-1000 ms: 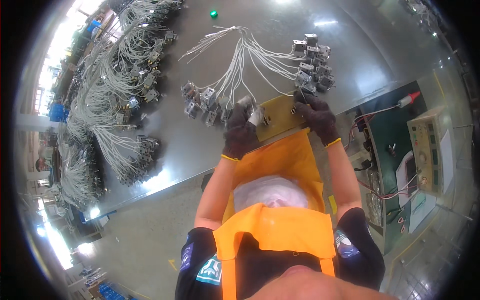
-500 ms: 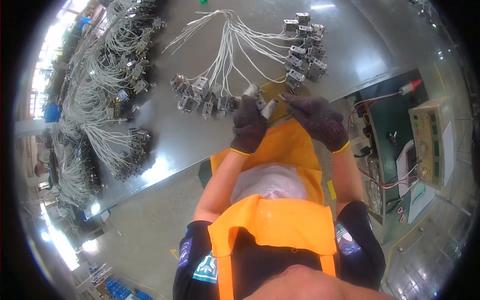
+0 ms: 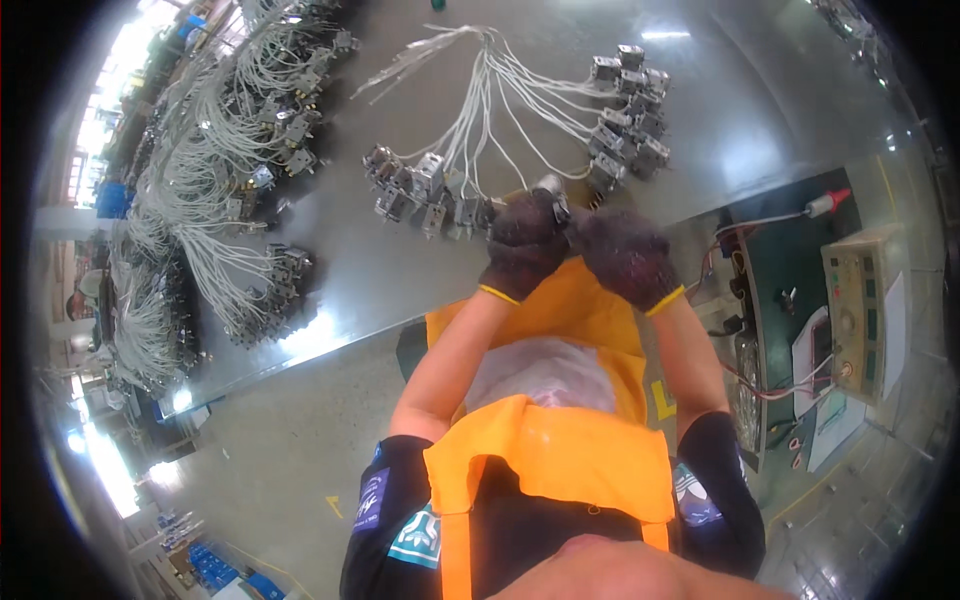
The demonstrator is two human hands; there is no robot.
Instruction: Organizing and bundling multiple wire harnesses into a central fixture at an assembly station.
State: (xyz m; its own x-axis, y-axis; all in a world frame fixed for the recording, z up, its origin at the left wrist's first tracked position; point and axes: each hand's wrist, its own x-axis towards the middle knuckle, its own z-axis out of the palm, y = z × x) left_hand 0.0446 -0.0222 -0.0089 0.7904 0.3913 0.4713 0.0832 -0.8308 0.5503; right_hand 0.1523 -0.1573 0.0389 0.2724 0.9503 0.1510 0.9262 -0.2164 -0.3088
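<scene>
My left hand (image 3: 527, 242), in a dark glove with pale fingertips, is closed around a small metal box-shaped part (image 3: 560, 208) that shows only partly at its fingertips. My right hand (image 3: 630, 256), gloved the same way and slightly blurred, is curled close beside it, fingers drawn together at the part. What the right fingers hold is hidden. Just beyond my hands lies a bundle of white wires (image 3: 487, 90) on the metal table (image 3: 340, 240). Its wires run to a left cluster of metal boxes (image 3: 428, 178) and a right cluster of similar boxes (image 3: 628, 120).
A long heap of white-wired parts (image 3: 215, 170) covers the table's left side. To the right, a beige test instrument (image 3: 858, 305) stands on a dark green surface, with cables, a red-tipped probe (image 3: 828, 203) and scissors (image 3: 796, 450). An orange apron (image 3: 560, 450) hangs before me.
My right hand has come in against the left, its fingers curling from a stretched pinch. The left hand has turned slightly, still gripping the metal part. The whole view has shifted a little.
</scene>
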